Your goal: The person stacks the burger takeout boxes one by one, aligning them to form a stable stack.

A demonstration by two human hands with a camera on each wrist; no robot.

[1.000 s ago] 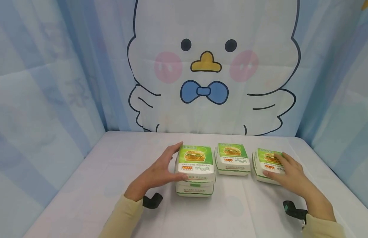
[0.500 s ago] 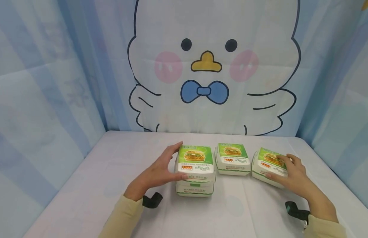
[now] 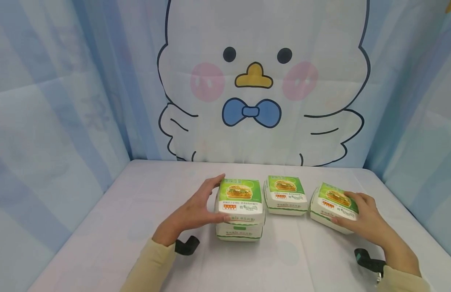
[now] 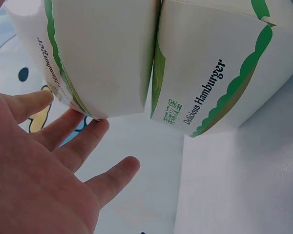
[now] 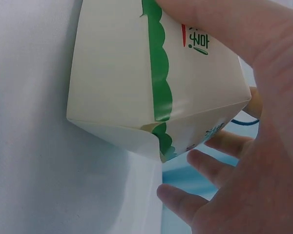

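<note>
In the head view, two green-and-white hamburger boxes stand stacked left of the others. My left hand (image 3: 196, 209) grips the upper box (image 3: 241, 200), thumb at its front and fingers at the far side. Beneath it sits the lower box (image 3: 239, 232); the left wrist view shows this lower box (image 4: 210, 73) with "Delicious Hamburger" on its side. On the right, my right hand (image 3: 368, 223) holds the right box (image 3: 333, 202), which is turned askew on the table. The right wrist view shows the thumb against that box (image 5: 117, 73), with other fingers around its far side.
Between the stack and the right box stands another hamburger box (image 3: 285, 195), close to both. The white-covered table (image 3: 262, 267) meets a curtain (image 3: 254, 142) with a cartoon bird at its back edge. More curtains hang along both sides.
The right box has been turned askew and shifted slightly right by my right hand, whose wrist also moved right. My left hand and the stack stay where they were.
</note>
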